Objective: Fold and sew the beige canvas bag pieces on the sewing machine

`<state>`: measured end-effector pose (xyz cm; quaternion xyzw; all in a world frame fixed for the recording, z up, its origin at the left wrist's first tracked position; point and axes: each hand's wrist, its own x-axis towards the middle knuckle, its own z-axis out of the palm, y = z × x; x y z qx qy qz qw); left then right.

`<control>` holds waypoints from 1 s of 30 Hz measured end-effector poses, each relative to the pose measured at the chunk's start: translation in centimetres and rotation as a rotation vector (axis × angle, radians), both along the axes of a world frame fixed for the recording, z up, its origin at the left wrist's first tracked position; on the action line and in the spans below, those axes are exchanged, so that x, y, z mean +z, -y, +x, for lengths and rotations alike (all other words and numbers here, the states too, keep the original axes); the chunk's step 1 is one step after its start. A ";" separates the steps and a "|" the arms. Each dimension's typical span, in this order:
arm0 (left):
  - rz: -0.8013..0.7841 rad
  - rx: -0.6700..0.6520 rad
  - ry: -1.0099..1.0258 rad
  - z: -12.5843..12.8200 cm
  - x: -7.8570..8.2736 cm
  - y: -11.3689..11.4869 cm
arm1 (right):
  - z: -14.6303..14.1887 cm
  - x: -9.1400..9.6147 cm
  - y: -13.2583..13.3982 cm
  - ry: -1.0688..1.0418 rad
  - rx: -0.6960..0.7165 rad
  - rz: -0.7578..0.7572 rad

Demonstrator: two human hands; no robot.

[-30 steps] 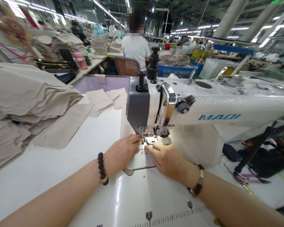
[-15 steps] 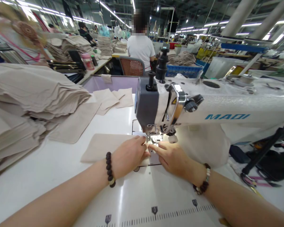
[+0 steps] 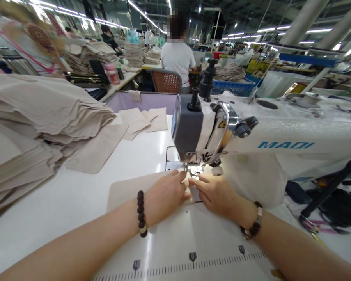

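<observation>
A beige fabric piece (image 3: 128,189) lies flat on the white table, its right end under the presser foot (image 3: 195,170) of a white sewing machine (image 3: 280,134). My left hand (image 3: 166,195) rests on the fabric just left of the needle, fingers pinching its edge. Right of the needle, my right hand (image 3: 216,193) presses the same edge with the fingers pointing left. Both wrists wear bead bracelets. The fabric under my hands is hidden.
A tall stack of beige fabric pieces (image 3: 38,117) fills the left side. Loose cut pieces (image 3: 140,119) lie at the table's far end. A ruler strip (image 3: 193,259) runs along the near edge. A person in a white shirt (image 3: 177,58) sits ahead, back turned. Scissors (image 3: 321,226) lie at right.
The fabric piece has swung from behind the needle to lie out to the left. Both hands stayed at the presser foot, and the view shifted so the machine sits further right.
</observation>
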<state>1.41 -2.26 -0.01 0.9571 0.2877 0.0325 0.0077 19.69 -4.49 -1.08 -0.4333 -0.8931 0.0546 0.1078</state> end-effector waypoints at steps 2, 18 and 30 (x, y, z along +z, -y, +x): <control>-0.057 -0.044 -0.017 -0.3 0.2 0.4 | 0.3 0.1 0.3 -0.018 0.110 0.038; -0.155 -0.053 -0.092 -0.8 0.6 0.4 | 0.2 0.0 0.6 -0.066 0.169 0.128; -0.157 0.030 -0.079 -0.7 1.2 -0.9 | -0.5 -0.2 0.2 -0.003 -0.003 0.114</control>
